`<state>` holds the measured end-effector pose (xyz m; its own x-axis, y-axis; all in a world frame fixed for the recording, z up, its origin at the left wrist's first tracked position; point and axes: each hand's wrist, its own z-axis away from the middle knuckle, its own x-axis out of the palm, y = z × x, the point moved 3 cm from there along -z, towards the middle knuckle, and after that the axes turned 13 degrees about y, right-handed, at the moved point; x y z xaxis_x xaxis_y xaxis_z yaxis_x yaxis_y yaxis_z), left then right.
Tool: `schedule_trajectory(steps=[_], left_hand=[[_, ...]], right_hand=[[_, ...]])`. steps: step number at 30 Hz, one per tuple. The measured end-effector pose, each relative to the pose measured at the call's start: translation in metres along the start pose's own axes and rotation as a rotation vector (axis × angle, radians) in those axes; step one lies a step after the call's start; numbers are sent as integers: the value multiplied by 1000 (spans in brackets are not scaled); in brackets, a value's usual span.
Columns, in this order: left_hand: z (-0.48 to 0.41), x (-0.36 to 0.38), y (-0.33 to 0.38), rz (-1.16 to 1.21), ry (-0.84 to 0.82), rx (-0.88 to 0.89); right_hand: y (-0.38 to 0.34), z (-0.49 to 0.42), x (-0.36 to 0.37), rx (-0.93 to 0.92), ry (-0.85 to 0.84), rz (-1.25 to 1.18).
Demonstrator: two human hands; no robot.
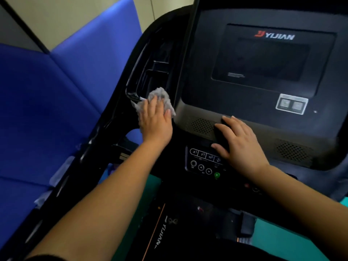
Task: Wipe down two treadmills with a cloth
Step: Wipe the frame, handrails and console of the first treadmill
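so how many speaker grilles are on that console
2. One speaker grille sits just left of the right hand; the other grille is right of it, low on the console. The hand could hide another.

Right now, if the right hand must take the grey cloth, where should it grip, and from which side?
Probably the bunched fold of the cloth sticking out past the left hand's fingers, approached from above on the screen side. The left hand presses the rest flat; that raised crumple is free.
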<state>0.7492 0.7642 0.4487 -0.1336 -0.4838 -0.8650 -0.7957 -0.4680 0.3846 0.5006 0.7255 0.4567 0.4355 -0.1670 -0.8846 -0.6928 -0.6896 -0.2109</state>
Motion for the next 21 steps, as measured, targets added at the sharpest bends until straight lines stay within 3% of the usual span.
schedule_trajectory(steps=[4, 11, 17, 21], left_hand=[[40, -1, -3, 116, -13, 25], [-23, -8, -38, -68, -46, 259], [-58, -29, -100, -218, 59, 16], [-90, -32, -104, -125, 35, -101]], right_hand=[[-16, -23, 13, -44, -42, 32], [-32, -41, 23, -25, -53, 93], [-37, -43, 23, 16, -31, 98], [-38, -43, 21, 17, -30, 112]])
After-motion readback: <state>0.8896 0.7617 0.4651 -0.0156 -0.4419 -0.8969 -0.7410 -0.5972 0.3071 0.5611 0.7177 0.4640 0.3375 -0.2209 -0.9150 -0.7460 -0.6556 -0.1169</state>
